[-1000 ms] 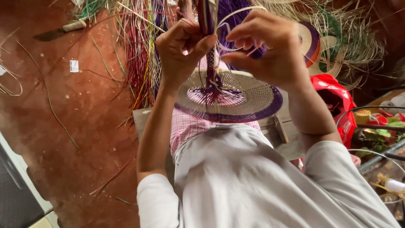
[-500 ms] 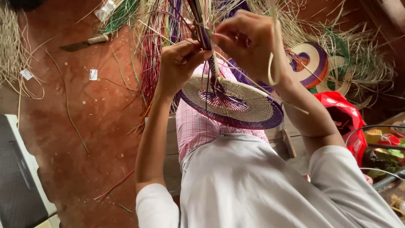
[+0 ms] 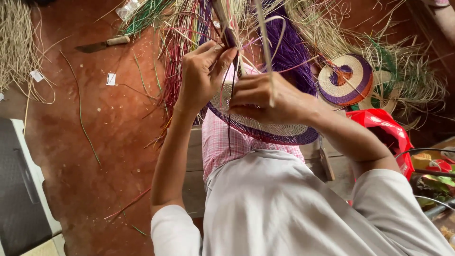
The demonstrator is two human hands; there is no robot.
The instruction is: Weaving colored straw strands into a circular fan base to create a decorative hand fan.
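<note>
1. A round woven fan of pale straw with a purple rim (image 3: pixel 279 133) is held over the lap, against a pink checked cloth (image 3: pixel 222 142).
2. The disc is judged largely woven: rim and centre look closed, while loose strands rise from the middle, so the bundled handle part appears unfinished.
3. The left hand (image 3: pixel 201 78) is closed around the upright bundle of purple and pale strands (image 3: pixel 227 28).
4. The right hand (image 3: pixel 268 99) lies over the disc, fingers pinched on a pale straw strip (image 3: pixel 265 42).
5. A finished purple-and-straw fan (image 3: pixel 346 78) lies among loose dyed straw (image 3: pixel 175 52); a knife (image 3: pixel 102 46) rests on the red floor.
</note>
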